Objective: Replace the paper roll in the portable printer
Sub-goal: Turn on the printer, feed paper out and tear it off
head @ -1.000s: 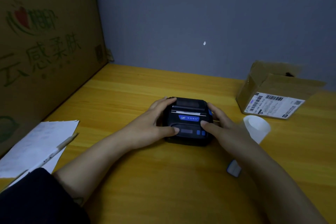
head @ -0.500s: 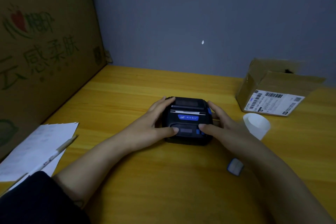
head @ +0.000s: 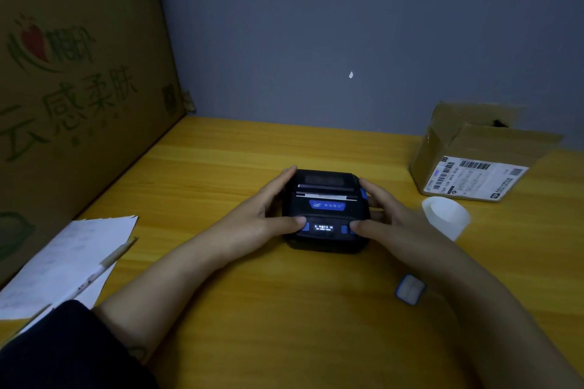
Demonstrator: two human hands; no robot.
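While the printer (head: pixel 325 210) sits on the table (head: pixel 252 309), the left hand (head: pixel 252 224) and right hand (head: pixel 392 224) clasp its sides, thumbs pressing its front.

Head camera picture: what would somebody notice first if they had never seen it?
First the black printer in the middle of the yellow table, with the left hand and right hand holding its sides and its small screen lit. Next the white paper roll just right of it, with the labelled cardboard box behind that.
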